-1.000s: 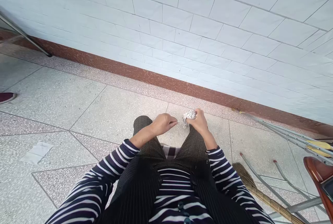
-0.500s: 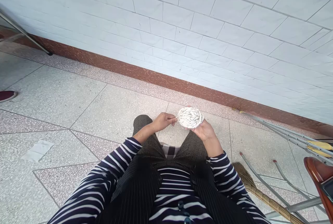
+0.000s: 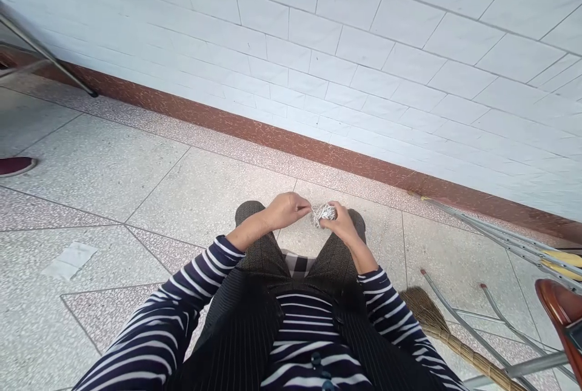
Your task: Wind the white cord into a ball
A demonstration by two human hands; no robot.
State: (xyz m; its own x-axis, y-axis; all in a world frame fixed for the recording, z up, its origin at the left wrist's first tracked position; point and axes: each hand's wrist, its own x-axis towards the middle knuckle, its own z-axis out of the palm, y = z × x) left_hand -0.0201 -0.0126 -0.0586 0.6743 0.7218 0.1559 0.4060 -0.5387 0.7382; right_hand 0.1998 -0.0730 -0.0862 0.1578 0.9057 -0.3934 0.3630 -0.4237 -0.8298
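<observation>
Between my knees, above the floor, is a whitish woven or braided cord piece (image 3: pixel 324 215), seen bunched and partly covered by fingers. My right hand (image 3: pixel 342 221) grips it from the right, fingers over the top and thumb below. My left hand (image 3: pixel 287 210) is closed in a pinch at its left edge, where a thin strand seems to run to the fingertips. Whether the piece is a wound bundle or a woven pad, I cannot tell.
A straw broom (image 3: pixel 430 312) lies at the right beside a metal-legged chair (image 3: pixel 454 309). Crutches (image 3: pixel 491 227) lean near the wall. To the left are a paper sheet (image 3: pixel 73 259) on the floor, a person's dark red shoe (image 3: pixel 16 165) and a metal leg (image 3: pixel 59 60).
The cord piece has turned from its broad oval face and looks smaller and bunched. My right hand has moved from beneath it to over its right side; the left hand has shifted slightly right.
</observation>
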